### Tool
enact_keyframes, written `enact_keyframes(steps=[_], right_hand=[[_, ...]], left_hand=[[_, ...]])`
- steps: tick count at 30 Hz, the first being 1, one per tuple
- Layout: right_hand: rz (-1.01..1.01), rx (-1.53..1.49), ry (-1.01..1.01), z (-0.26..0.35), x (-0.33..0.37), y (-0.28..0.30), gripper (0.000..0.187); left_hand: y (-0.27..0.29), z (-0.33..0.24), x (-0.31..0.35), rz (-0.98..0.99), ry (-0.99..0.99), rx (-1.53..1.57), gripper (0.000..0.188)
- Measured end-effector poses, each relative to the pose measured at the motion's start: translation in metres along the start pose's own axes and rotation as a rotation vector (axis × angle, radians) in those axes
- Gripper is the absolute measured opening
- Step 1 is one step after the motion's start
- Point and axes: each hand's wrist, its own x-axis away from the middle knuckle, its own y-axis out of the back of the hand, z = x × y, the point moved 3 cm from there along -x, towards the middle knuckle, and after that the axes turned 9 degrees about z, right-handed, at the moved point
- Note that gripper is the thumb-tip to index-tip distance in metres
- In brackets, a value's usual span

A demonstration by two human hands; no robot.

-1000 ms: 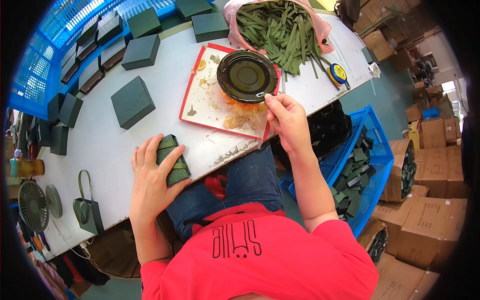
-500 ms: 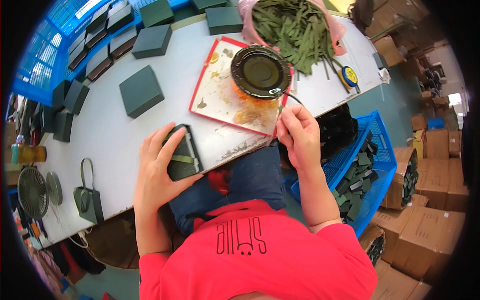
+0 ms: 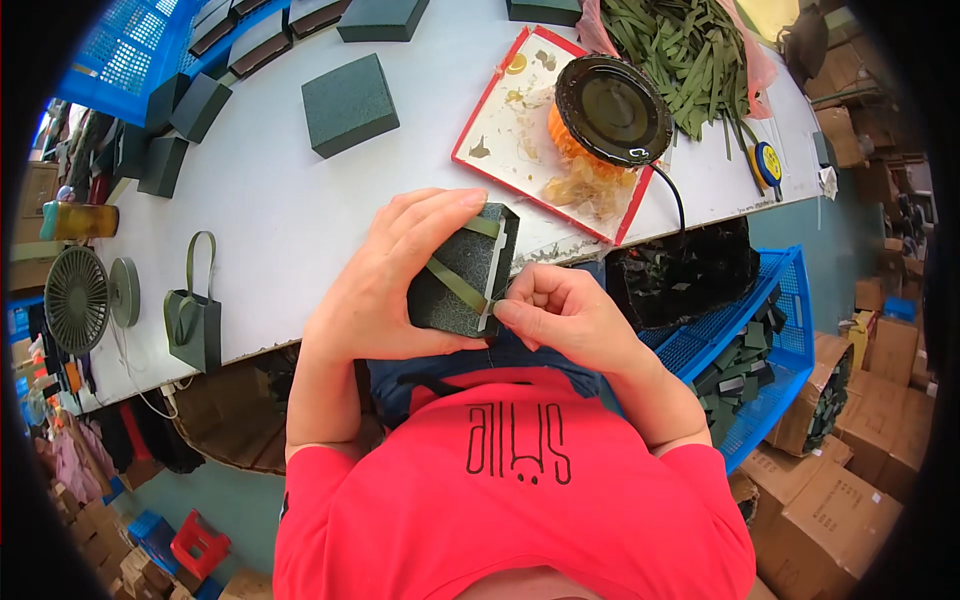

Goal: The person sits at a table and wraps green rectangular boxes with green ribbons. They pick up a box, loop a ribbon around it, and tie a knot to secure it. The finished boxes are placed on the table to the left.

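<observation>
My left hand [image 3: 375, 285] is wrapped round a small dark green box [image 3: 435, 305], holding it tilted at the table's front edge. Its pale inner rim faces right. A flat olive-green ribbon [image 3: 455, 283] runs across the box side, and a second strip shows near its far end under my fingers. At the near end of that rim, my right hand [image 3: 562, 318] pinches the ribbon's end between thumb and forefinger. A finished-looking green bag [image 3: 193, 325] with a ribbon handle stands at the table's left edge.
Beyond my hands, a black round pot [image 3: 612, 105] with a cord sits on a stained, red-edged board [image 3: 487, 128]. Olive ribbon strips [image 3: 690, 75] fill a pink bag. Green boxes [image 3: 350, 105] stand farther left, beside a fan [image 3: 77, 300]. A blue crate [image 3: 795, 350] holds green pieces.
My right hand has moved from beside the pot to the box rim. The box has been lifted and turned, and my left hand has shifted right with it. The view has shifted too.
</observation>
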Motion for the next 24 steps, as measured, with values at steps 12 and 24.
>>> enact_keyframes(steps=[12, 24], right_hand=[[0.014, 0.164, -0.121, -0.013, -0.007, 0.005, 0.026], [-0.301, 0.15, 0.234, -0.006, -0.003, 0.023, 0.029]], left_hand=[[-0.003, -0.005, -0.002, 0.043, -0.009, -0.008, 0.094], [-0.003, 0.001, 0.003, 0.011, 0.035, -0.152, 0.103]])
